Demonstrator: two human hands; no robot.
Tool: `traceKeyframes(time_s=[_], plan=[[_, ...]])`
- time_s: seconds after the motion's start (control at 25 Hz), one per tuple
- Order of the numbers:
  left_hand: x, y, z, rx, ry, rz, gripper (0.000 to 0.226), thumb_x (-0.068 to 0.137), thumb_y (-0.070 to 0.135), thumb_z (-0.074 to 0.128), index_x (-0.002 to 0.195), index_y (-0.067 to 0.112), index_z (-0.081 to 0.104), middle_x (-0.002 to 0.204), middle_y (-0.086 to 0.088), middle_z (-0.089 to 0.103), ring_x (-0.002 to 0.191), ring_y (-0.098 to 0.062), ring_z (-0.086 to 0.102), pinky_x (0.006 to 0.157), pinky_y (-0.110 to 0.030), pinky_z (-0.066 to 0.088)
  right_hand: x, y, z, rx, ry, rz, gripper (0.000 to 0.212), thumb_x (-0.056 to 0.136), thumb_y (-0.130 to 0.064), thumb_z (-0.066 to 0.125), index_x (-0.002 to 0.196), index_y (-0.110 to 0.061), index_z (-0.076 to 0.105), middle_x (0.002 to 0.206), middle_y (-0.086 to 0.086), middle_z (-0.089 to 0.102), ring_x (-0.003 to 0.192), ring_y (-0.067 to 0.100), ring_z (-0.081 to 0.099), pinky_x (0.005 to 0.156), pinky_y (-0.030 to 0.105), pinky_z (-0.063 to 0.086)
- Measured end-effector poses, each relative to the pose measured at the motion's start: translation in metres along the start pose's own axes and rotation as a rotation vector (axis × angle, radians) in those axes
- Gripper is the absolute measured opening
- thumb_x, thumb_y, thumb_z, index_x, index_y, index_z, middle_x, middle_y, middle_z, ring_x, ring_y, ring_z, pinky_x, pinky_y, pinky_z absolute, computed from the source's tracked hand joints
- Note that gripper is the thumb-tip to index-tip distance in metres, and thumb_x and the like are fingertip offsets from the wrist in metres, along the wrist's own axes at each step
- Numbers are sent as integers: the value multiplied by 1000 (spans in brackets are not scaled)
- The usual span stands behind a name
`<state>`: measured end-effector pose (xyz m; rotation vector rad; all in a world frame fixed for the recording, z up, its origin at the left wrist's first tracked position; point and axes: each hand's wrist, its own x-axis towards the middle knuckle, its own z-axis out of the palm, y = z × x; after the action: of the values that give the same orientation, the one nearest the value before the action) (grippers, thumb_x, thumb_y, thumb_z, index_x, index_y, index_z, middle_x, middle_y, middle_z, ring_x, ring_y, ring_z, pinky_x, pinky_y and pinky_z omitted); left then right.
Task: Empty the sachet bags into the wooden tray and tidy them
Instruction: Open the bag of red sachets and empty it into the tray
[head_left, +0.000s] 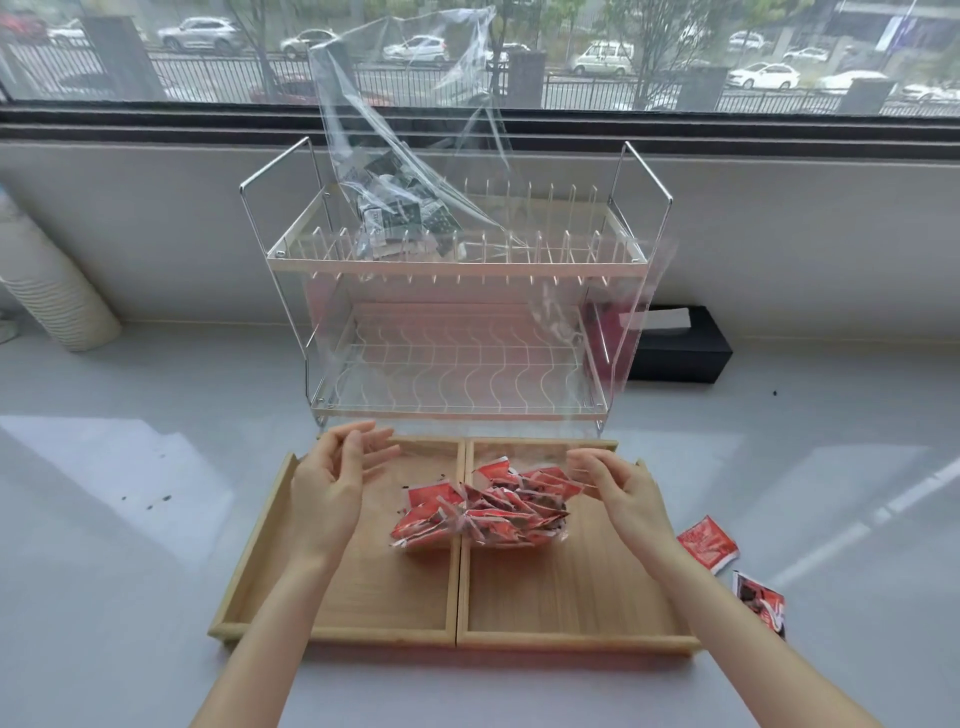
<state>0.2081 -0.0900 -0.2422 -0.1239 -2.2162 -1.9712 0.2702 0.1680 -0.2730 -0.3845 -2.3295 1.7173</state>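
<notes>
The left hand (337, 467) is spread open and holds nothing. The right hand (618, 480) seems to pinch the edge of a clear bag (587, 364), but it is blurry. The red sachets (483, 512) sit in a heap across the middle wall of the wooden tray (358, 587). If the bag swings, it could knock more sachets out, like the 2 loose sachets (709, 540) already lying on the table (130, 519).

Both forearms are extended forward — the left hand (332, 480) is held open, fingers spread, while the right hand (621, 486) is loosely curled, fingertips pinched.
</notes>
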Motion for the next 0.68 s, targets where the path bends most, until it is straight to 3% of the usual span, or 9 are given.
traceKeyframes(time_s=[0.08,0.16,0.24,0.32,0.44,0.52,0.6,0.68], plan=[[-2,8,5,-36,33,5,22,95,21,38,88,28,58,91,2,70,77,-9,71,70,-22,57,-1,1,-5,-42,57,-25,27,92,-27,49,78,-41,67,73,-13,71,82,0,66,95,36,49],[-6,8,12,-92,18,-61,20,96,25,36,94,27,55,94,3,68,80,-1,68,78,-23,54,-1,-6,-10,-58,96,-41,28,92,-26,50,74,-41,66,71,-9,71,80,10,66,89,44,51],[-9,-4,18,-188,-136,-202,30,93,39,40,118,24,46,113,3,62,103,-3,61,95,-27,42,-5,-19,-15,-62,123,-59,26,92,-23,51,75,-36,65,75,-6,69,80,16,66,84,43,54],[-14,-19,24,-156,-302,-309,64,80,48,51,134,19,32,132,4,51,123,-11,47,104,-31,31,-7,-24,-21,-59,110,-69,25,92,-21,50,76,-33,65,75,-3,68,83,19,67,82,39,55],[-20,-34,34,-46,-389,-367,65,86,20,58,141,15,24,132,6,45,128,-12,38,106,-29,29,-8,-9,-24,-53,75,35,20,92,-20,50,82,-25,67,79,2,68,89,24,67,77,27,57],[-20,-43,38,139,-420,-321,59,80,25,62,134,15,39,125,3,49,123,-13,42,104,-28,31,-6,6,-22,-60,81,126,17,93,-25,49,89,-24,66,97,9,68,101,25,65,86,36,55],[-17,-47,40,264,-411,-281,38,82,29,63,116,13,56,115,-2,58,113,-15,51,94,-25,36,-6,18,-18,-91,71,198,21,93,-32,46,95,-25,66,117,8,65,127,24,48,102,46,43],[-15,-48,44,275,-337,-263,9,85,24,61,91,17,61,94,-4,65,99,-20,60,81,-23,42,-8,23,-14,-87,1,265,34,96,-35,37,110,-19,64,126,0,58,135,14,35,111,42,32]])
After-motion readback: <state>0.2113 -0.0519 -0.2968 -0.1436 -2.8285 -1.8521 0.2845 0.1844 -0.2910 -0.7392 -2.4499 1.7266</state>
